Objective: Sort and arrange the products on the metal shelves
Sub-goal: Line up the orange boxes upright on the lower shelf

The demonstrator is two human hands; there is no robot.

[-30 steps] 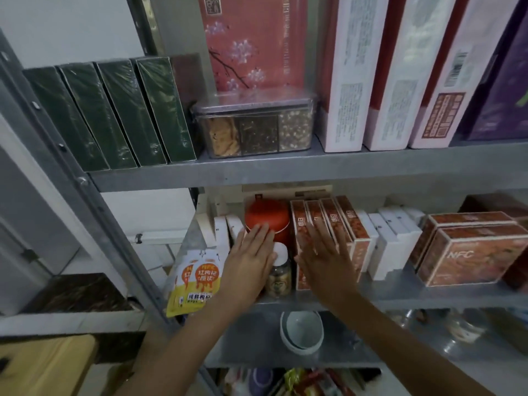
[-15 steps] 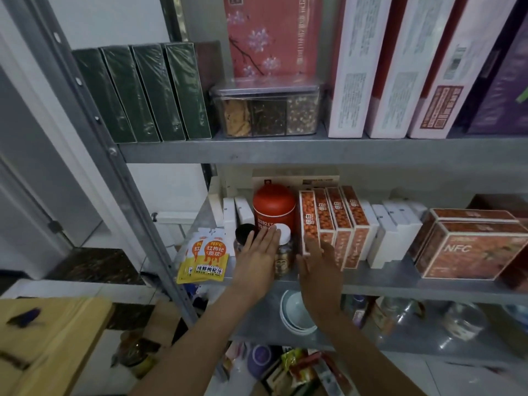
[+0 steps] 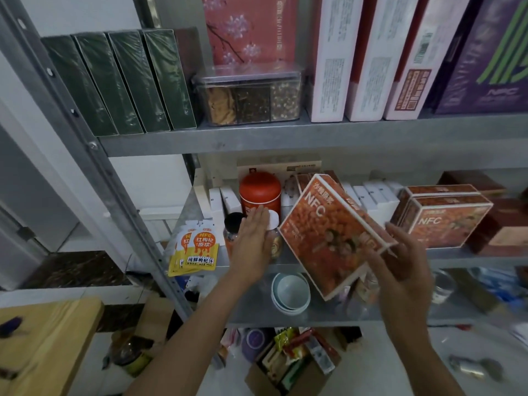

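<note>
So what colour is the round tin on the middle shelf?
Red. The round tin shows best in the head view, behind the small jars.

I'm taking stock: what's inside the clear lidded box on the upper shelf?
The clear box shows three compartments: golden slices left, dark bits middle, pale pieces right. What lies behind the front layer is covered.

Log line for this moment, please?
right grip: holds orange NFC box, tilted, in front of middle shelf | left grip: open, fingers straight, by white-capped jar | jar contact: cannot tell | box: not yet placed
</note>
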